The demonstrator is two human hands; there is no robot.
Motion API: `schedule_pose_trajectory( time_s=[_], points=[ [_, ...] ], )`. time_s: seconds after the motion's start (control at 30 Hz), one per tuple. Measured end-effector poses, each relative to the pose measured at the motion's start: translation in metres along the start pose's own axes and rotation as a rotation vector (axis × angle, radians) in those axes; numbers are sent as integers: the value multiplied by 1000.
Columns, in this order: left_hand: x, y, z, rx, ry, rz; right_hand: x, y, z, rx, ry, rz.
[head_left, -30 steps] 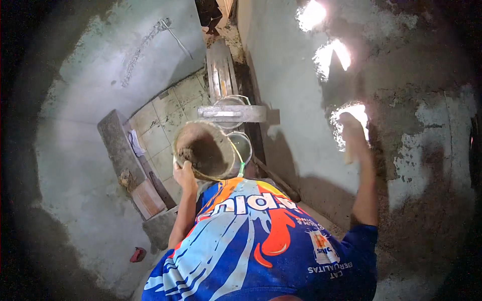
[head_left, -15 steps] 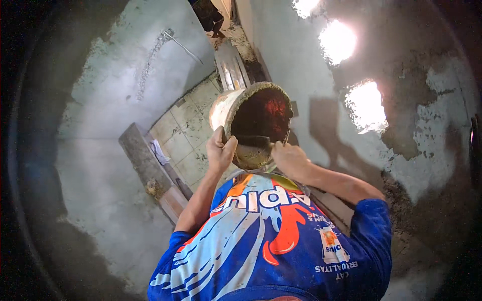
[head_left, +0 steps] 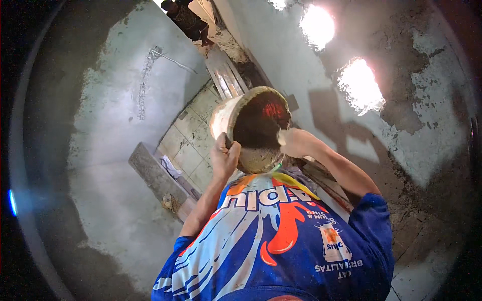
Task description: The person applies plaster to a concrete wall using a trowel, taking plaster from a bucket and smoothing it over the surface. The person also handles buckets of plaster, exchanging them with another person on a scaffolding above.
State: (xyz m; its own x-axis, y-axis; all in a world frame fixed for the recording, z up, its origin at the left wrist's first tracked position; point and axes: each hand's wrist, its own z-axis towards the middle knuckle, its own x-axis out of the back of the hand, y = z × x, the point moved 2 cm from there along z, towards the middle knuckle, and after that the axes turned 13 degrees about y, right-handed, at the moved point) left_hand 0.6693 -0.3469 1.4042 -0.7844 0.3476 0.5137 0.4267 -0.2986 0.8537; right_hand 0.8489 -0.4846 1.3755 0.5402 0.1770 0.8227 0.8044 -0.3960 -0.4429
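A round bucket [head_left: 223,120] with a crusted rim is tipped so its mouth faces me, just in front of my shirt. My left hand [head_left: 224,158] is closed on the near left part of its rim, thumb up. At the right side of the mouth, my right hand [head_left: 303,144] is closed around what looks like a trowel, its pale handle end [head_left: 281,137] showing by the fingers. The blade cannot be made out in the dark inside. Grey mortar-like residue coats the lower inner wall, and a reddish glow shows deeper in.
Another person [head_left: 188,21] is at the far end of the narrow space. A long plank [head_left: 227,72] lies beyond the bucket over pale floor tiles [head_left: 187,133]. At left stands a grey board [head_left: 153,170]. A cable [head_left: 175,61] sticks out of the left wall; bright patches light the patchy right wall.
The right hand has shifted right and slightly up, and the dark blade seen across the bucket's mouth no longer shows. The left hand keeps its hold. The view has shifted, showing more of the other person.
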Motion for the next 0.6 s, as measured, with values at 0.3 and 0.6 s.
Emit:
schedule_pose_trajectory(
  time_s=[0.3,0.6],
  points=[
    [-10,-16,-1,20,-103,-170,-12,-9,-29,255,223,-207],
    [-6,36,-18,-300,-180,-44,-42,56,-8,156,210,287]
  ],
)
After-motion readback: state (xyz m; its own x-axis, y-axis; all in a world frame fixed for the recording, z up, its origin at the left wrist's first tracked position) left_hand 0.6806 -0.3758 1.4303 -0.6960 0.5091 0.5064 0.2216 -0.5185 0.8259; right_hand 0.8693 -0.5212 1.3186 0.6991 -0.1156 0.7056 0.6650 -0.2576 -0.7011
